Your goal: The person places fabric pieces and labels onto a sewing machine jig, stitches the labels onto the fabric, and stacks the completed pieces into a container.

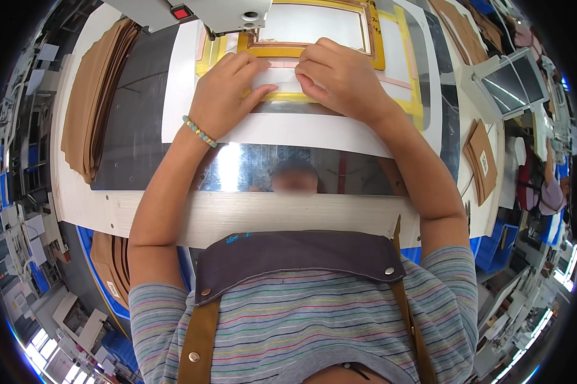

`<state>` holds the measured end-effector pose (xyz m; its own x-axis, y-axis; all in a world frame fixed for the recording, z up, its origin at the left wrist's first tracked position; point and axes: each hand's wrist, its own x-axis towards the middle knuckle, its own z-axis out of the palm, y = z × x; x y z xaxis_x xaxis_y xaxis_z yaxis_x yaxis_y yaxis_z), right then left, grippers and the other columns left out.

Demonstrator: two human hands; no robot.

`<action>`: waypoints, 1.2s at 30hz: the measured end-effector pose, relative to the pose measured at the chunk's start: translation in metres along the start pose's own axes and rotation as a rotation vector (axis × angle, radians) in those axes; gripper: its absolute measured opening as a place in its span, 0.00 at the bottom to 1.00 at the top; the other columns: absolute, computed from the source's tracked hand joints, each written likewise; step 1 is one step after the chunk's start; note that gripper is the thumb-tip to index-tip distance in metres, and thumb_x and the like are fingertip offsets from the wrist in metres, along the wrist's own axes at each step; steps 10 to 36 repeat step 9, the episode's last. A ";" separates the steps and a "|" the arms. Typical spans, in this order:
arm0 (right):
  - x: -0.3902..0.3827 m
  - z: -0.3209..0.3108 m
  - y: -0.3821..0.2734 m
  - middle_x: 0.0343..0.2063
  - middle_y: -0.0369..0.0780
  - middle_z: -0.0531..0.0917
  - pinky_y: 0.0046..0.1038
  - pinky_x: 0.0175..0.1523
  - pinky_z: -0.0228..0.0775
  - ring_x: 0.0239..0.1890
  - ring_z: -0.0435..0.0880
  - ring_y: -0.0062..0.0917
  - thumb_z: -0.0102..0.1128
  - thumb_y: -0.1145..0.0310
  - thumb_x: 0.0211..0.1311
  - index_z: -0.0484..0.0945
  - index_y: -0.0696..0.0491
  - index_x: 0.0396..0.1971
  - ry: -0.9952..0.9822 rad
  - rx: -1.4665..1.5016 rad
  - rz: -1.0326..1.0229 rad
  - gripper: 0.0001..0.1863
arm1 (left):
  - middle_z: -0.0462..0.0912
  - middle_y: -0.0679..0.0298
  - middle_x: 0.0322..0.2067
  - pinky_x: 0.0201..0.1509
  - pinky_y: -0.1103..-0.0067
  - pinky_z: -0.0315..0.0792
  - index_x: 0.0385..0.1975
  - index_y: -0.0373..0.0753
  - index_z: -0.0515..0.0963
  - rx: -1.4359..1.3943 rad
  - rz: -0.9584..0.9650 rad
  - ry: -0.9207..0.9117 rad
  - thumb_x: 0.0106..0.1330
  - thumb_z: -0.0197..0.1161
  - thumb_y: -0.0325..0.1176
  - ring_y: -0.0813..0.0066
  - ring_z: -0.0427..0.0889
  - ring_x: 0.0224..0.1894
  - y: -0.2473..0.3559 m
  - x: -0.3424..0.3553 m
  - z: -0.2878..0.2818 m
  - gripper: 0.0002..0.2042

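Note:
My left hand (228, 89) and my right hand (339, 77) rest side by side on a yellow template frame (400, 70) that lies on the sewing table. Between their fingertips they press a small white piece (277, 77) with a pink strip along its top edge. A bead bracelet (199, 131) circles my left wrist. Just beyond the hands stands the head of an automatic sewing machine (218, 13) with a red button. A brown-edged window in the template (314, 25) lies behind my fingers.
A stack of tan fabric pieces (93, 96) lies at the table's left. A shiny metal plate (237, 166) and the wooden table edge (269, 214) lie near my chest. A control screen (509, 80) stands at right, with tan pieces (483, 160) below it. Another person (547, 185) works far right.

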<state>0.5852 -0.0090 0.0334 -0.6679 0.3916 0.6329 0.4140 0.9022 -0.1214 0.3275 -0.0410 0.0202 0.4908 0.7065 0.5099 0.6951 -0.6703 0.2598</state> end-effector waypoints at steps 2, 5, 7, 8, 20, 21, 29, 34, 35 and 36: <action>0.000 -0.004 -0.002 0.36 0.36 0.85 0.31 0.42 0.79 0.39 0.84 0.32 0.70 0.74 0.58 0.84 0.55 0.33 -0.018 0.023 0.038 0.05 | 0.86 0.64 0.41 0.42 0.74 0.79 0.47 0.40 0.86 0.054 0.056 0.035 0.62 0.75 0.30 0.64 0.84 0.42 -0.002 -0.001 -0.002 0.13; -0.003 -0.002 0.002 0.39 0.37 0.88 0.34 0.45 0.81 0.43 0.86 0.31 0.69 0.67 0.66 0.87 0.53 0.39 0.022 0.174 0.143 0.07 | 0.87 0.66 0.38 0.42 0.75 0.79 0.43 0.41 0.87 0.139 0.192 0.126 0.60 0.74 0.27 0.65 0.84 0.42 0.001 0.002 -0.008 0.12; -0.002 -0.001 0.002 0.43 0.40 0.89 0.35 0.48 0.81 0.46 0.86 0.33 0.67 0.65 0.70 0.88 0.53 0.45 -0.019 0.328 0.269 0.10 | 0.87 0.66 0.37 0.42 0.75 0.79 0.42 0.42 0.88 0.170 0.270 0.186 0.59 0.73 0.26 0.66 0.85 0.42 0.004 0.002 -0.010 0.11; -0.001 0.000 0.001 0.47 0.42 0.90 0.37 0.51 0.81 0.48 0.87 0.34 0.65 0.62 0.74 0.88 0.52 0.51 -0.061 0.490 0.386 0.13 | 0.87 0.64 0.39 0.43 0.73 0.79 0.44 0.43 0.88 0.211 0.327 0.197 0.60 0.72 0.27 0.64 0.85 0.43 0.005 0.001 -0.010 0.12; -0.001 -0.002 0.002 0.47 0.42 0.90 0.37 0.51 0.81 0.48 0.87 0.34 0.65 0.62 0.74 0.88 0.52 0.51 -0.057 0.484 0.390 0.13 | 0.88 0.62 0.41 0.44 0.71 0.79 0.46 0.44 0.88 0.256 0.381 0.210 0.61 0.70 0.29 0.63 0.85 0.44 0.007 0.000 -0.011 0.12; -0.001 -0.002 0.002 0.47 0.42 0.90 0.37 0.51 0.81 0.48 0.87 0.34 0.65 0.62 0.74 0.88 0.52 0.51 -0.057 0.484 0.390 0.13 | 0.88 0.62 0.41 0.44 0.71 0.79 0.46 0.44 0.88 0.256 0.381 0.210 0.61 0.70 0.29 0.63 0.85 0.44 0.007 0.000 -0.011 0.12; -0.001 -0.002 0.002 0.47 0.42 0.90 0.37 0.51 0.81 0.48 0.87 0.34 0.65 0.62 0.74 0.88 0.52 0.51 -0.057 0.484 0.390 0.13 | 0.88 0.62 0.41 0.44 0.71 0.79 0.46 0.44 0.88 0.256 0.381 0.210 0.61 0.70 0.29 0.63 0.85 0.44 0.007 0.000 -0.011 0.12; -0.001 -0.002 0.002 0.47 0.42 0.90 0.37 0.51 0.81 0.48 0.87 0.34 0.65 0.62 0.74 0.88 0.52 0.51 -0.057 0.484 0.390 0.13 | 0.88 0.62 0.41 0.44 0.71 0.79 0.46 0.44 0.88 0.256 0.381 0.210 0.61 0.70 0.29 0.63 0.85 0.44 0.007 0.000 -0.011 0.12; -0.001 -0.002 0.002 0.47 0.42 0.90 0.37 0.51 0.81 0.48 0.87 0.34 0.65 0.62 0.74 0.88 0.52 0.51 -0.057 0.484 0.390 0.13 | 0.88 0.62 0.41 0.44 0.71 0.79 0.46 0.44 0.88 0.256 0.381 0.210 0.61 0.70 0.29 0.63 0.85 0.44 0.007 0.000 -0.011 0.12; -0.001 -0.002 0.002 0.47 0.42 0.90 0.37 0.51 0.81 0.48 0.87 0.34 0.65 0.62 0.74 0.88 0.52 0.51 -0.057 0.484 0.390 0.13 | 0.88 0.62 0.41 0.44 0.71 0.79 0.46 0.44 0.88 0.256 0.381 0.210 0.61 0.70 0.29 0.63 0.85 0.44 0.007 0.000 -0.011 0.12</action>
